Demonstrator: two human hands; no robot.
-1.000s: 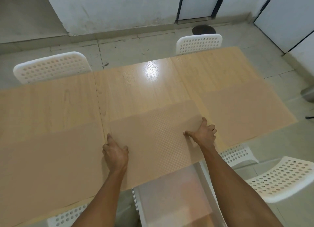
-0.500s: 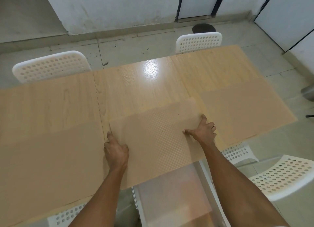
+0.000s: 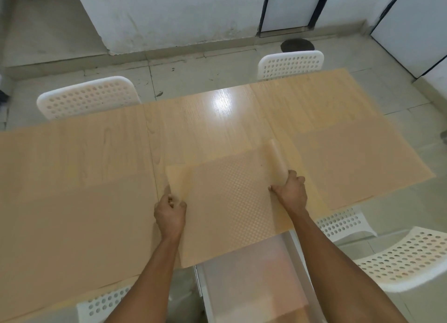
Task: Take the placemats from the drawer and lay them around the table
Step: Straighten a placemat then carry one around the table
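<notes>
A translucent, dotted placemat [image 3: 232, 201] lies at the near middle of the wooden table [image 3: 205, 133]. My left hand [image 3: 170, 213] pinches its left edge and my right hand [image 3: 291, 192] grips its right edge, which curls upward. Both side edges are lifted off the table. More placemats lie flat on the table: one at the near left [image 3: 79, 230], one at the near right [image 3: 358, 163]. Below the table's near edge an open white drawer [image 3: 296, 247] holds another translucent placemat [image 3: 251, 281].
White perforated chairs stand around the table: one at the far left [image 3: 87, 97], one at the far right [image 3: 291, 63], one at the near right [image 3: 406, 259], and others tucked under the near edge. Tiled floor and white walls lie beyond.
My hands were pressing flat on the middle placemat. Now both have closed on its side edges and lifted them, with the right edge curling up.
</notes>
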